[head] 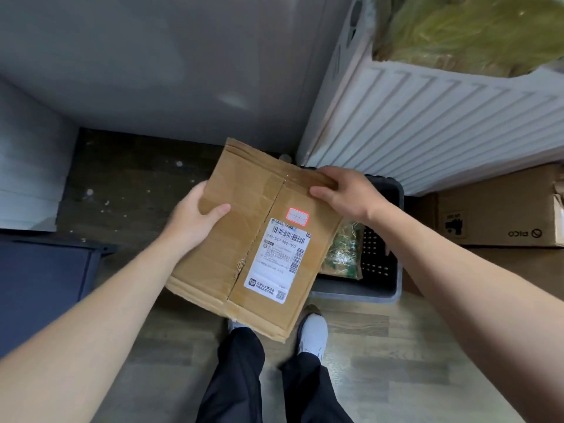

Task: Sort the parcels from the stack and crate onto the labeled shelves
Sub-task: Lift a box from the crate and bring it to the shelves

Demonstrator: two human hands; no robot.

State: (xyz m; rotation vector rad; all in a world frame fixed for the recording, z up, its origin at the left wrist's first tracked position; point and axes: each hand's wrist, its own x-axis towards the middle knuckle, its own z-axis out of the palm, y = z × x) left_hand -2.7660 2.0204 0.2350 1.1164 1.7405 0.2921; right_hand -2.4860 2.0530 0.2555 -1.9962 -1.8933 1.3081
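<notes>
I hold a flat brown cardboard parcel [244,209] in the air above the floor, taped along its middle seam. A white shipping label with barcodes and a red-framed sticker sit on its top face. My left hand [195,218] grips its left edge, thumb on top. My right hand [345,193] grips the far right corner, fingers curled over the top. Below the parcel's right side stands a dark grey plastic crate [393,270] holding a green-patterned packet [341,254].
A white ribbed bin [427,123] with a yellow-green bag [457,29] in it stands at the upper right. A brown carton [503,209] lies beside the crate. A dark blue piece of furniture [42,276] is at left. My feet stand on wood flooring.
</notes>
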